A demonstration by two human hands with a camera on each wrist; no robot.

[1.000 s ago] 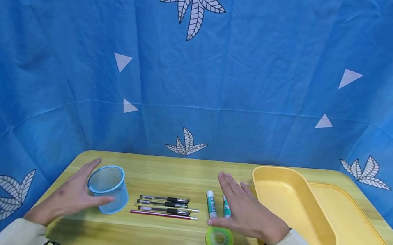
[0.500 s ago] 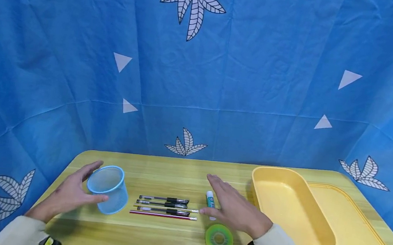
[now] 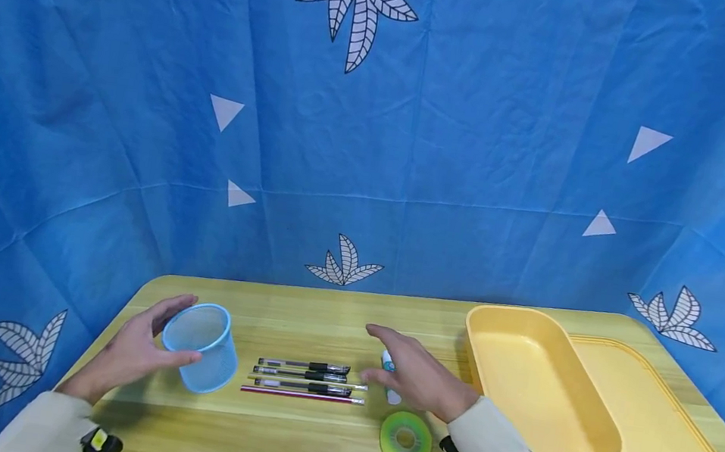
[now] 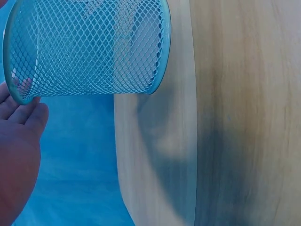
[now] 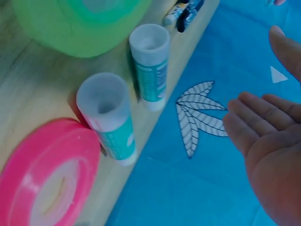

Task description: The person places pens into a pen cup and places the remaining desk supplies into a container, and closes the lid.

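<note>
The right wrist view showed two glue sticks (image 5: 110, 122) and, at eight o'clock, a pink tape roll (image 5: 28, 174); the head view caught only one stick, half covered at nine o'clock of the right hand (image 3: 418, 375), and none of the pink roll. That hand held nothing, its thumb and fingers apart. The left hand (image 3: 136, 349) spread thumb and fingers either side of a blue pen cup (image 3: 216, 367); I could not tell whether they pressed it. The left wrist view brought out the cup's mesh.

The wood-grained table (image 3: 299, 443) bore the cup toward seven o'clock, with three pens (image 3: 327, 379) and two pencils (image 3: 299, 395) at its three o'clock. A green tape roll (image 3: 389, 443) lay at the right hand's six o'clock, a tray (image 3: 534, 386) at its three, a matching lid (image 3: 653, 424) beyond. Blue cloth (image 3: 486, 120) printed with leaves and triangles hung behind.

The tray was smooth yellow, round-cornered; the lid flat, ridged along its edge; the cup round with a smooth rim.
</note>
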